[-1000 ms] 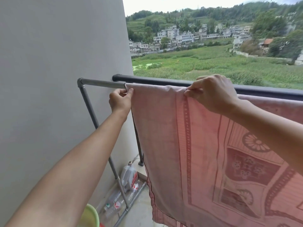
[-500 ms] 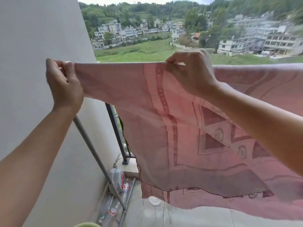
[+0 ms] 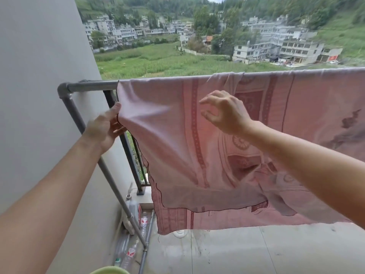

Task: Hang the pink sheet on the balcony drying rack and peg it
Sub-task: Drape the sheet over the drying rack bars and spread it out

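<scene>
While the pink sheet point(image 3: 197, 139) hangs draped over the drying rack's grey top rail point(image 3: 92, 86), unpegged: left hand point(image 3: 104, 129) pinching its side hem, right hand point(image 3: 225, 112) open, empty, hovering; best tugged flat before pegging.

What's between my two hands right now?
In the head view, only the pink patterned sheet spans from left hand to right hand.

Open floor point(image 3: 256, 252) under sheet point(image 3: 169, 135); bottles point(image 3: 136, 224) along wall point(image 3: 39, 76)
</scene>
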`<action>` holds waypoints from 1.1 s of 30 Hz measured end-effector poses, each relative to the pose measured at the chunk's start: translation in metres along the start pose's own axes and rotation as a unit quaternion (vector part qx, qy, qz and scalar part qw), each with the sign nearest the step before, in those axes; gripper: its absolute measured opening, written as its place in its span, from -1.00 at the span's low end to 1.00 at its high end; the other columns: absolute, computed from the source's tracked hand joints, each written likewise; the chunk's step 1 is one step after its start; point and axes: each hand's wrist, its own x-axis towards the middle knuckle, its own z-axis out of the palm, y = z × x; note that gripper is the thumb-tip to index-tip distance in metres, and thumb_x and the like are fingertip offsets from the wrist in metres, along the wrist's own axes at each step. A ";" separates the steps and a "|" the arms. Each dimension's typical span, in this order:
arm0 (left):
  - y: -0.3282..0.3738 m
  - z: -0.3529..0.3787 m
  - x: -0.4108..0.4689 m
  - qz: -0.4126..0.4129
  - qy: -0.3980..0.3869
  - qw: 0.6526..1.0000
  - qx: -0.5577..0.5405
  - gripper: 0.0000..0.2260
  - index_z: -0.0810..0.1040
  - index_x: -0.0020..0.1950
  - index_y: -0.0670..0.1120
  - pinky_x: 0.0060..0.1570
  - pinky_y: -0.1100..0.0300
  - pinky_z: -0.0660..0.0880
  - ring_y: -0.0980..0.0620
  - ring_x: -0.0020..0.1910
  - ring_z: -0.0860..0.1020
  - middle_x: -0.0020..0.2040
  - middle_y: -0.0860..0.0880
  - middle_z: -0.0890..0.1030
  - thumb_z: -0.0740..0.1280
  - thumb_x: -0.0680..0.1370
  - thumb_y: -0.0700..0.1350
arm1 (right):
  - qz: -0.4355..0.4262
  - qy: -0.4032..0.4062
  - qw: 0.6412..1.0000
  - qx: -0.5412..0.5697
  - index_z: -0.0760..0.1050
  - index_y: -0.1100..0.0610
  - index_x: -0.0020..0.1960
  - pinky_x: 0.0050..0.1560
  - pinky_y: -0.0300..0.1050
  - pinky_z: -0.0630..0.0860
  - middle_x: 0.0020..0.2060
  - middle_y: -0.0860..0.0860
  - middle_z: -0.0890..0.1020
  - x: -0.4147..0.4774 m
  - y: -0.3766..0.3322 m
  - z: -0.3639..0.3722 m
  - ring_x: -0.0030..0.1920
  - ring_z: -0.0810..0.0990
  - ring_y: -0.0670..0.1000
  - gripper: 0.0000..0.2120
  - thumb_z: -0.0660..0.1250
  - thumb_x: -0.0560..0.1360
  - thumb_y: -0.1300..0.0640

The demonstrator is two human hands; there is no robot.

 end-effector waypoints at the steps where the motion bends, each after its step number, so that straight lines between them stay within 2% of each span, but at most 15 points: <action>1: 0.007 0.010 0.001 0.011 -0.002 1.000 -0.015 -0.93 0.61 -0.07 -0.08 -0.14 0.12 0.62 0.05 -0.24 0.64 -0.22 0.00 0.67 0.39 0.53 -0.09 | 0.016 0.024 0.999 -0.021 0.55 0.04 0.26 0.08 0.05 0.53 0.21 0.00 0.58 0.007 0.009 -0.014 0.20 0.52 0.06 -0.66 0.36 0.52 -0.02; 4: 0.037 0.019 -0.004 0.080 0.026 0.995 -0.048 -0.92 0.58 0.01 -0.15 -0.21 0.09 0.63 -0.01 -0.19 0.67 -0.12 -0.11 0.66 0.39 0.52 -0.21 | 0.070 0.044 0.993 -0.079 0.41 0.06 0.40 0.11 0.07 0.48 0.32 0.07 0.47 0.031 0.034 -0.043 0.27 0.45 0.14 -0.53 0.36 0.52 -0.02; 5: 0.048 0.016 -0.006 0.104 0.042 0.992 -0.065 -0.96 0.56 -0.08 -0.14 -0.21 0.09 0.62 -0.02 -0.20 0.65 -0.16 -0.11 0.64 0.38 0.52 -0.25 | 0.085 0.042 0.992 -0.089 0.38 0.06 0.43 0.11 0.07 0.47 0.33 0.09 0.45 0.037 0.041 -0.050 0.28 0.45 0.16 -0.50 0.36 0.53 -0.02; 7: 0.070 0.010 -0.016 0.151 0.063 0.983 -0.084 -0.85 0.52 -0.23 -0.11 -0.21 0.16 0.59 0.04 -0.28 0.61 -0.31 -0.03 0.58 0.38 0.51 -0.28 | 0.118 0.032 0.989 -0.088 0.34 0.05 0.45 0.17 0.10 0.46 0.33 0.13 0.44 0.047 0.055 -0.062 0.28 0.45 0.19 -0.48 0.36 0.53 -0.02; 9: 0.081 -0.001 -0.024 0.182 0.069 0.975 -0.103 -0.82 0.52 -0.28 -0.08 -0.14 0.16 0.58 0.04 -0.24 0.59 -0.33 0.00 0.55 0.38 0.52 -0.23 | 0.137 0.023 0.987 -0.078 0.39 0.03 0.42 0.19 0.06 0.45 0.33 0.12 0.48 0.055 0.063 -0.070 0.27 0.49 0.17 -0.52 0.36 0.54 -0.02; 11: 0.080 -0.007 -0.035 0.194 0.057 0.975 -0.093 -0.85 0.53 -0.24 -0.05 0.01 0.06 0.59 -0.01 -0.11 0.60 -0.21 -0.03 0.56 0.36 0.53 -0.16 | 0.136 0.003 0.988 -0.068 0.53 0.00 0.30 0.07 -0.04 0.48 0.25 0.08 0.59 0.052 0.069 -0.067 0.16 0.57 0.14 -0.67 0.36 0.54 0.01; 13: 0.071 -0.007 -0.041 0.197 0.072 0.974 -0.089 -0.85 0.53 -0.24 -0.02 0.04 0.05 0.59 0.01 -0.08 0.60 -0.19 -0.01 0.57 0.34 0.54 -0.11 | 0.132 -0.009 0.990 -0.056 0.63 0.00 0.16 -0.08 -0.14 0.46 0.10 0.05 0.68 0.044 0.076 -0.065 0.04 0.63 0.12 -0.78 0.34 0.54 0.07; 16: 0.074 -0.042 -0.045 0.189 0.135 0.971 -0.057 -0.87 0.58 -0.11 -0.01 -0.03 0.18 0.61 0.15 -0.17 0.63 -0.26 0.10 0.63 0.32 0.56 0.02 | 0.107 0.074 0.991 -0.020 0.67 0.04 0.09 -0.16 -0.23 0.36 -0.07 -0.01 0.71 0.046 0.057 -0.072 -0.09 0.64 0.03 -0.81 0.32 0.55 0.07; 18: 0.069 -0.071 -0.028 0.175 0.175 0.968 -0.030 -0.73 0.65 0.05 -0.02 0.12 0.07 0.56 0.12 -0.15 0.63 -0.20 0.09 0.65 0.40 0.48 0.13 | 0.090 0.154 0.984 0.011 0.67 0.05 0.06 -0.19 -0.25 0.35 -0.15 -0.10 0.67 0.045 0.049 -0.083 -0.17 0.60 -0.06 -0.79 0.31 0.54 0.02; 19: 0.060 -0.080 -0.021 0.180 0.197 0.964 0.015 -0.75 0.67 -0.02 0.03 0.10 0.06 0.55 0.12 -0.16 0.61 -0.21 0.11 0.64 0.42 0.44 0.16 | 0.089 0.157 0.983 0.016 0.67 0.05 0.04 -0.19 -0.24 0.36 -0.17 -0.11 0.66 0.039 0.050 -0.084 -0.19 0.58 -0.07 -0.79 0.30 0.53 0.02; 21: 0.027 -0.065 -0.038 0.172 0.230 0.944 0.159 -0.81 0.62 -0.26 0.07 -0.15 0.23 0.52 0.13 -0.24 0.53 -0.30 0.15 0.57 0.36 0.45 0.14 | 0.085 0.066 0.994 -0.014 0.68 0.07 -0.03 -0.20 -0.18 0.42 -0.19 -0.04 0.68 0.024 0.055 -0.073 -0.18 0.61 0.02 -0.80 0.31 0.51 0.05; 24: -0.028 -0.042 -0.063 0.135 0.219 0.922 0.290 -0.77 0.49 -0.30 -0.03 -0.31 0.26 0.46 0.07 -0.36 0.42 -0.32 -0.02 0.49 0.28 0.57 -0.07 | 0.090 -0.081 0.992 -0.044 0.70 0.01 -0.09 -0.15 -0.11 0.53 -0.19 -0.06 0.69 0.009 0.060 -0.065 -0.17 0.61 0.00 -0.88 0.38 0.47 0.09; 27: -0.035 -0.025 -0.062 0.064 0.201 0.943 0.256 -0.77 0.47 -0.28 -0.07 -0.24 0.08 0.57 0.04 -0.40 0.48 -0.27 -0.11 0.51 0.26 0.59 -0.15 | 0.057 -0.070 0.996 -0.026 0.68 -0.02 -0.10 -0.09 -0.06 0.59 -0.11 -0.08 0.69 0.012 0.053 -0.077 -0.11 0.61 -0.03 -0.90 0.38 0.47 0.08; 30: -0.013 0.009 -0.056 0.029 0.154 0.973 0.170 -0.92 0.51 -0.17 -0.11 -0.18 0.10 0.51 0.04 -0.38 0.53 -0.26 -0.09 0.54 0.29 0.52 -0.16 | 0.051 -0.013 0.997 -0.050 0.61 0.04 0.13 -0.05 -0.05 0.49 0.07 0.06 0.61 0.024 0.056 -0.089 0.01 0.53 0.05 -0.75 0.36 0.52 -0.04; 33: 0.005 0.038 -0.048 0.034 0.122 0.983 0.130 -0.85 0.56 -0.05 -0.09 -0.35 0.23 0.51 0.04 -0.40 0.55 -0.27 -0.04 0.59 0.39 0.49 -0.04 | 0.102 -0.024 0.992 -0.064 0.57 0.02 0.23 0.13 0.06 0.49 0.13 0.06 0.63 0.031 0.072 -0.091 0.05 0.55 0.09 -0.64 0.35 0.52 -0.13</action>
